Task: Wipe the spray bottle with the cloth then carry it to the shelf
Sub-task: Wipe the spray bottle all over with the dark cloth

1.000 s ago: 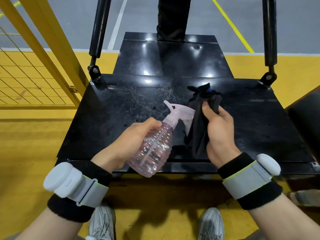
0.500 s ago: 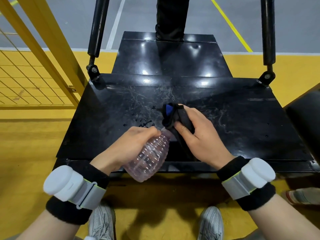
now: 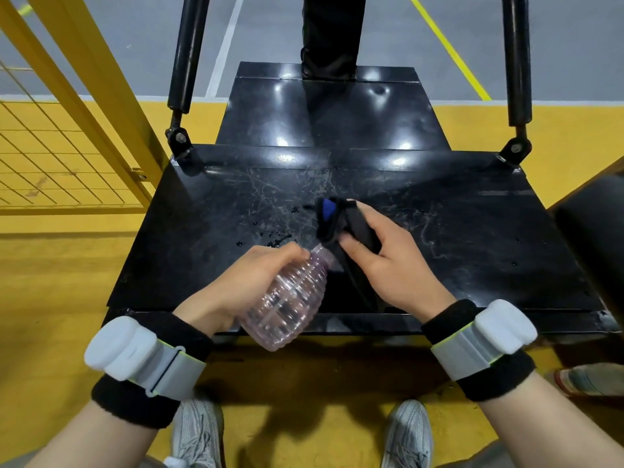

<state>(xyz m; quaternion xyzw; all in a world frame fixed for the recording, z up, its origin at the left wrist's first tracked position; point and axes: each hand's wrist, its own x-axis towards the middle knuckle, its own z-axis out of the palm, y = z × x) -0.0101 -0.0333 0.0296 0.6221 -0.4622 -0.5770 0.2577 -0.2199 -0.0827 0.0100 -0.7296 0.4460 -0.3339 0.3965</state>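
A clear pinkish ribbed spray bottle (image 3: 287, 302) is tilted over the near edge of a black metal platform (image 3: 202, 231), its base toward me. My left hand (image 3: 243, 285) grips its body from the left. My right hand (image 3: 388, 265) holds a black cloth (image 3: 351, 228) with a blue patch, wrapped over the bottle's spray head, which is hidden under it. A tail of the cloth hangs down under my right palm.
A yellow mesh fence (image 3: 67, 146) stands to the left. Two black struts (image 3: 185, 62) (image 3: 516, 62) rise from the platform's far corners. A person's dark legs (image 3: 331, 35) stand on the raised step behind. Water droplets (image 3: 270, 236) speckle the platform. A black object (image 3: 597, 248) sits at right.
One second ago the spray head was bare with the cloth beside it; my right hand then brought the cloth over the head and has kept it there since.
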